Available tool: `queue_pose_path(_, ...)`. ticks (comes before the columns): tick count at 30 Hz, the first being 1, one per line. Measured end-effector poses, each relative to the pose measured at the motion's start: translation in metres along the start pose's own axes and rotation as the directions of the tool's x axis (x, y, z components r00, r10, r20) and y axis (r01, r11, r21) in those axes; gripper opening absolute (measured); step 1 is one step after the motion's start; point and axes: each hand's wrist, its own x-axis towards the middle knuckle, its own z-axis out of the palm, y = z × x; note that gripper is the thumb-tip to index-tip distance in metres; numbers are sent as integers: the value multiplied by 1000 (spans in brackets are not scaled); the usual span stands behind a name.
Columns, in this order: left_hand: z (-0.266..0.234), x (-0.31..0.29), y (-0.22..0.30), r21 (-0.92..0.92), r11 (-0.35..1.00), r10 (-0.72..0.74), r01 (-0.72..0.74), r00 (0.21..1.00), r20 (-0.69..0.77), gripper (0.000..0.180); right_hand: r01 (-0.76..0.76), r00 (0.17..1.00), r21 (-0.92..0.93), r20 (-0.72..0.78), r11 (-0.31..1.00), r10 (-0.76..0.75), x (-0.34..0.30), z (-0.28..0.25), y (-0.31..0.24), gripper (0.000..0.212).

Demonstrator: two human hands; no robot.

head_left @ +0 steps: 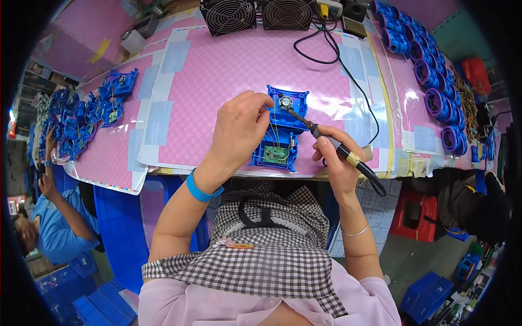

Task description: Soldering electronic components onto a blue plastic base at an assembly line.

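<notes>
My right hand (338, 157) grips a soldering iron (331, 142) with a grey and black handle. Its tip points at a small round speaker (285, 102) in the upper half of an opened blue plastic housing (296, 120). Closed in a pinch, my left hand (241, 122) is at the left edge of that half, close to the speaker; what its fingers hold is too small to make out. The housing's lower half holds a green circuit board (275, 154). Thin coloured wires (276, 135) run between the board and the speaker half.
Two black fans (228, 17) stand at the table's far edge. A black cable (356, 81) crosses the pink-covered table (217, 65). Blue-purple housings (435, 102) line the right side; wired blue assemblies (76, 117) pile up at left, where another person (60, 212) works.
</notes>
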Motion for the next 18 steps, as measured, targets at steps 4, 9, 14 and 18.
queue_pose_path(4, 2, 1, 1, 26, 999, 18, -18, 1000, 0, 11, 26, 1000, -81, 11, 996, -25, -1, 2, -6, 20)
queue_pose_path(9, 1, -1, 11, 116, 990, 77, -77, 997, 1, 12, 90, 995, -121, -27, 988, -94, 1, -14, -13, 18)
queue_pose_path(14, 11, 2, 13, 127, 988, 84, -88, 996, 31, 12, 52, 998, -207, 43, 977, -44, 11, -30, -13, 18)
queue_pose_path(18, 18, 4, 13, 91, 992, 89, -92, 995, 44, 10, 58, 997, -207, 52, 977, -48, 10, -31, -9, 17)
